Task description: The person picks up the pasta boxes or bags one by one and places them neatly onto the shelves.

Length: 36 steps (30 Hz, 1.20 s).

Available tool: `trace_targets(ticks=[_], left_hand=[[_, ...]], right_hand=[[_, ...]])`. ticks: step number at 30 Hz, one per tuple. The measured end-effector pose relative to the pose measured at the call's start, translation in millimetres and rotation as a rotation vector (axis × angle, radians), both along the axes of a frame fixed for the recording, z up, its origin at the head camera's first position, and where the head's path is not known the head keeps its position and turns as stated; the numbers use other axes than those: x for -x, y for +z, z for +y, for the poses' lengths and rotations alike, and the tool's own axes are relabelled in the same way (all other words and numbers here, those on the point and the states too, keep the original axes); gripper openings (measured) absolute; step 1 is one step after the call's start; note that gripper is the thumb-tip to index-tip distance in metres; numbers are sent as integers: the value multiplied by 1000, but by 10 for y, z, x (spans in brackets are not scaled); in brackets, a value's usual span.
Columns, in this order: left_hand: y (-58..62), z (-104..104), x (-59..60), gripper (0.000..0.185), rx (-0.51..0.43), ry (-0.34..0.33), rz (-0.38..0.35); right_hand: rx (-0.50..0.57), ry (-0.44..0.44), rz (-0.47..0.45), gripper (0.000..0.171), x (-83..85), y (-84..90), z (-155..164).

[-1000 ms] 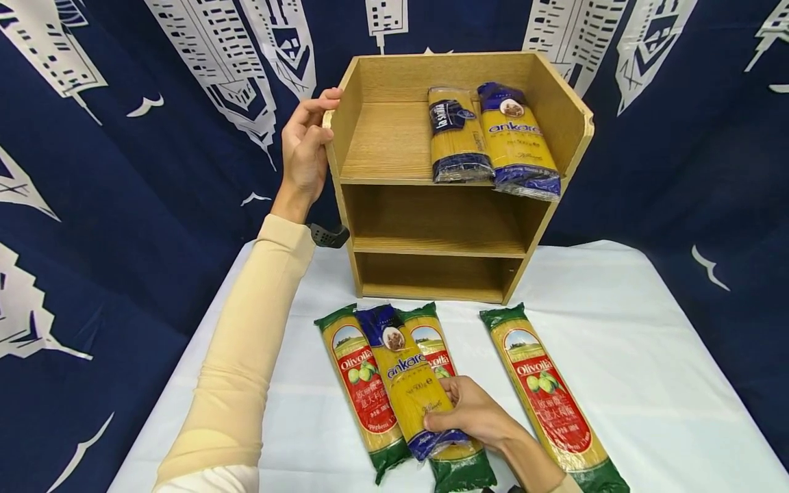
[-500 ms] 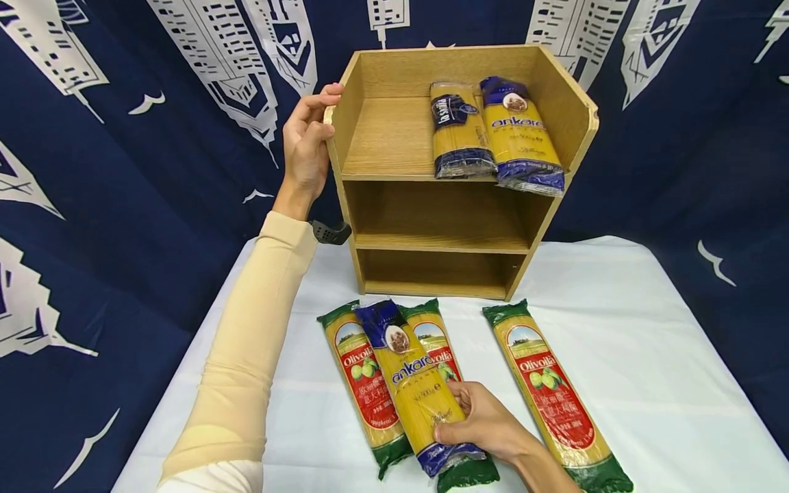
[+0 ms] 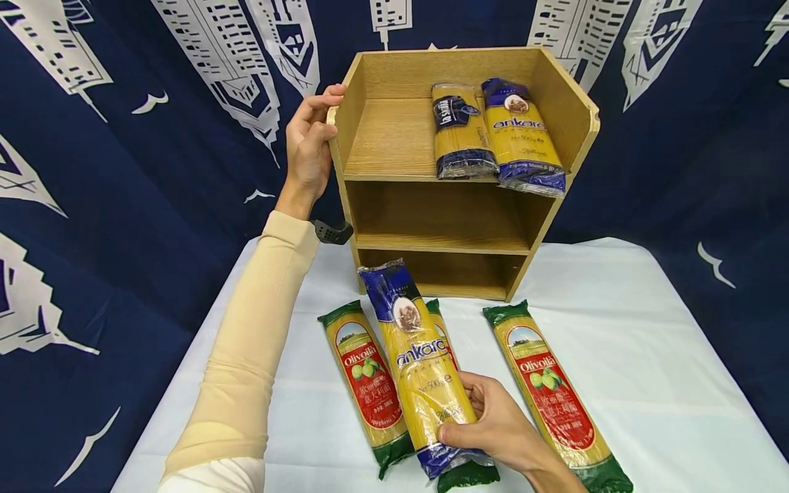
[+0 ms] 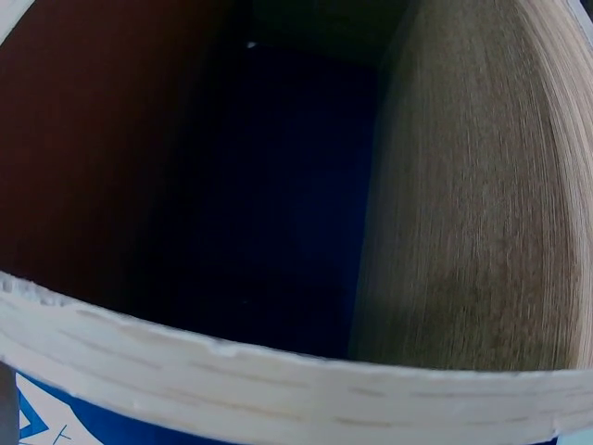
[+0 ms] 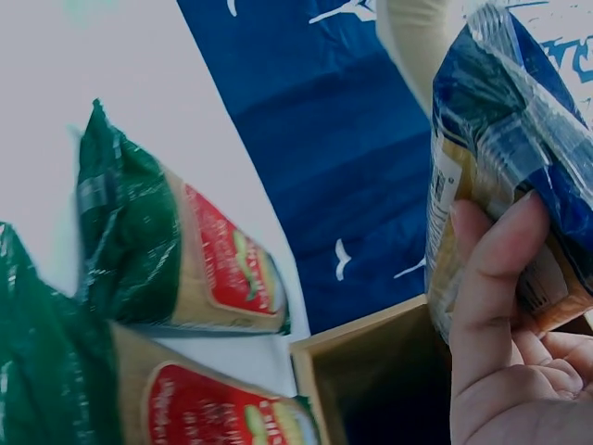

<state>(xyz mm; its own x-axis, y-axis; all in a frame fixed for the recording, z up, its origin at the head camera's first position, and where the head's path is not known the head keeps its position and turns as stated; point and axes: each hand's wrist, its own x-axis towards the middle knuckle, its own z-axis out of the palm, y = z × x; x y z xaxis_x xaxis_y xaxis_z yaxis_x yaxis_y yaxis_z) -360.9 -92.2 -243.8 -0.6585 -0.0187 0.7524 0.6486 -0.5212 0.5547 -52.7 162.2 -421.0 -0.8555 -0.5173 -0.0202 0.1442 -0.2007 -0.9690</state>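
My right hand [image 3: 502, 428] grips the lower end of a blue-and-yellow Ankara spaghetti pack [image 3: 425, 363], thumb on its front. The pack is tilted, its upper end raised in front of the shelf's lowest compartment. In the right wrist view the thumb and curled fingers of the right hand [image 5: 505, 306] hold the pack's crinkled end [image 5: 500, 102]. My left hand [image 3: 308, 154] holds the left side panel of a wooden shelf unit [image 3: 385, 140] near its top. The left wrist view shows the shelf's compartments [image 4: 463, 204] close up, without the hand.
On the top shelf, a La Sicilia pasta pack [image 3: 462, 133] and another Ankara pack [image 3: 524, 137] lie side by side at the right. Green-ended Olivoilà spaghetti packs lie on the white tablecloth [image 3: 666, 383]: one left [image 3: 370, 390], one right [image 3: 555, 397], one partly hidden behind the held pack.
The right hand has lifted the Ankara pack off the Olivoilà packs, its upper end rising toward the shelf. The left hand has kept its hold on the side panel.
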Motion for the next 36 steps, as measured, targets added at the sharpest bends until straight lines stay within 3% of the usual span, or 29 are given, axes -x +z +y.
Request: trace_targets(ticks=[9, 20, 31, 36], left_hand=[[10, -2, 8, 32, -5, -1, 3], [5, -5, 9, 31, 6, 9, -2], [-23, -18, 6, 31, 21, 12, -7], [-17, -9, 2, 31, 16, 7, 2]], right_hand=[[-70, -92, 93, 57, -67, 242, -3], [-61, -108, 196, 56, -72, 543, 9], [-116, -186, 286, 58, 56, 932, -92], [-60, -190, 295, 57, 134, 1064, -138]])
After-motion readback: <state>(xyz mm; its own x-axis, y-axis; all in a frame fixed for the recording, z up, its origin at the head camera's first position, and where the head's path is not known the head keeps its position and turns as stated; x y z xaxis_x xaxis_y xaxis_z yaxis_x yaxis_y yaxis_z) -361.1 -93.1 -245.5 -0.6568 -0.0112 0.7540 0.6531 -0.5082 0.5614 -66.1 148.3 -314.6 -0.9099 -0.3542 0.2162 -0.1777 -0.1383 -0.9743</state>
